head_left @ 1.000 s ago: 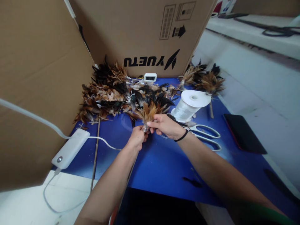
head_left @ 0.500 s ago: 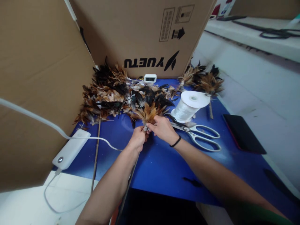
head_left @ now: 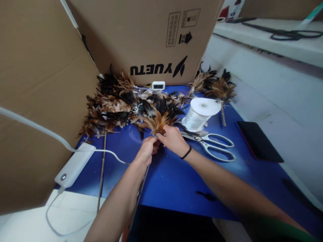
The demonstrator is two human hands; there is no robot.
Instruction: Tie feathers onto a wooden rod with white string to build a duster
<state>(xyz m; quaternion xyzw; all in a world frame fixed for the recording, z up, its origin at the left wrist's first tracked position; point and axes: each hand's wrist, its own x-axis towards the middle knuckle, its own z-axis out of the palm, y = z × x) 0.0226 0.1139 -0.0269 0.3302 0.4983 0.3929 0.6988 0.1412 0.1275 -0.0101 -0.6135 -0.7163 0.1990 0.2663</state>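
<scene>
My left hand [head_left: 148, 148] is closed around a thin stick [head_left: 142, 183] that runs down toward me past my forearm. At the stick's top sits a tuft of brown feathers [head_left: 157, 122]. My right hand [head_left: 172, 139] is closed at the base of this tuft, thumb and fingers pinching there; the binding under them is mostly hidden. Just right of my right hand lie scissors [head_left: 214, 145] with white handles, their blades toward my hand. Behind them stands a white spool of ribbon or thread [head_left: 198, 116]. A heap of black and brown feathers [head_left: 116, 104] spreads beyond both hands.
A large cardboard box [head_left: 148, 33] stands behind, another cardboard panel [head_left: 37, 84] at left. A small white digital display [head_left: 158, 85] sits by the box. A power bank [head_left: 75, 165] with cables lies left, a dark phone [head_left: 259, 141] right. Another stick [head_left: 102, 171] crosses the blue tabletop [head_left: 176, 181].
The whole view has shifted slightly. Both hands stay at the feather tuft's base; the fingers of my right hand have closed farther over the binding, covering more of it.
</scene>
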